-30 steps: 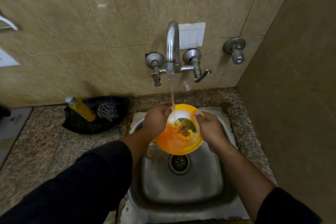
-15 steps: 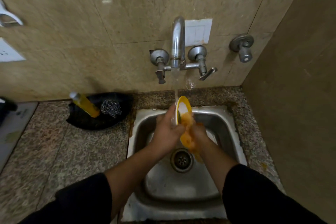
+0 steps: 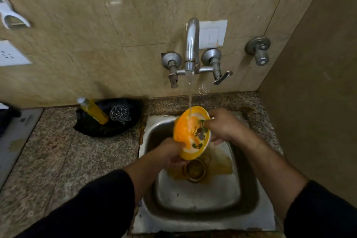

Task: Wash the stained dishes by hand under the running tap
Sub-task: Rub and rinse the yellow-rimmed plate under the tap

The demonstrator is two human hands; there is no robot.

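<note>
A yellow-rimmed plate [image 3: 190,152] with orange sauce and green scraps on its white face is held tilted over the steel sink [image 3: 249,195]. Water from the wall tap [image 3: 192,44] falls onto its upper part. My left hand [image 3: 170,153] grips the plate's lower rim. At the plate's right side, my right hand [image 3: 224,125] has its fingers curled against the stained face. Orange runoff pools around the drain [image 3: 196,170].
A black tray [image 3: 92,127] on the granite counter [image 3: 58,160] left of the sink holds a yellow soap bottle [image 3: 94,111] and a steel scrubber [image 3: 120,115]. A side wall [image 3: 313,102] stands close on the right. A grey appliance [image 3: 13,137] sits far left.
The plate turned from edge-on back to face-up under the stream. My left hand dropped to its lower rim and my right hand rose to its right side. Orange runoff now stains the sink.
</note>
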